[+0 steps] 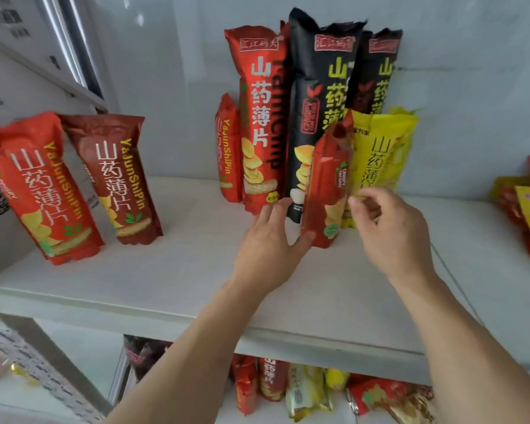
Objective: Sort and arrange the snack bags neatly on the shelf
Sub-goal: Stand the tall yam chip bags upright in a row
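Snack bags crowd the back of the white shelf (172, 289), and a small red yam-chip bag (326, 191) stands in front of them between both hands. The left hand (268, 255) is spread, thumb touching the bag's base; the right hand (392, 237) hovers beside it, fingers loosely curled, gripping nothing. This bag is narrow and leans slightly, so a nudge could tip it into the tall black bag (315, 96) and yellow bag (380, 151) behind. Glossy, crinkled, top seal bent.
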`<action>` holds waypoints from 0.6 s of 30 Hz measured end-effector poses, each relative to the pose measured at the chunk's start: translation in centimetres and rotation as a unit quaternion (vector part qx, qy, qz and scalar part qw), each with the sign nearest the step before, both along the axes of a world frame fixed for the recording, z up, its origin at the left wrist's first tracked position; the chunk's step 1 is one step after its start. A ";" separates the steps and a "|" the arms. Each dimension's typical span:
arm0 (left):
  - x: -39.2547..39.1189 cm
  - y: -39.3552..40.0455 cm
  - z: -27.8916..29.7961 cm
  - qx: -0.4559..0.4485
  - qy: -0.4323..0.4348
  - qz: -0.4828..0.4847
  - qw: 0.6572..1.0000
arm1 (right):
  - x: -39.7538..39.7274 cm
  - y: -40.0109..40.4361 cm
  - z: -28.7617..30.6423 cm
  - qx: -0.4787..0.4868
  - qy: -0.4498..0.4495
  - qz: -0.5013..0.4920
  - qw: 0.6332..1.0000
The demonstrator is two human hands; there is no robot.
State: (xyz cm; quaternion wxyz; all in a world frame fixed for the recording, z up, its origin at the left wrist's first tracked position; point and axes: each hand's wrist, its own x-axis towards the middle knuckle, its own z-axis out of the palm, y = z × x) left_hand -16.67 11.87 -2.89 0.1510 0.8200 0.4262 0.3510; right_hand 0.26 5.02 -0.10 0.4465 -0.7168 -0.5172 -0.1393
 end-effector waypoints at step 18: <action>6.6 2.3 0.5 -0.206 -0.207 -0.013 0.956 | 7.1 7.1 -2.9 -0.010 0.292 0.095 0.952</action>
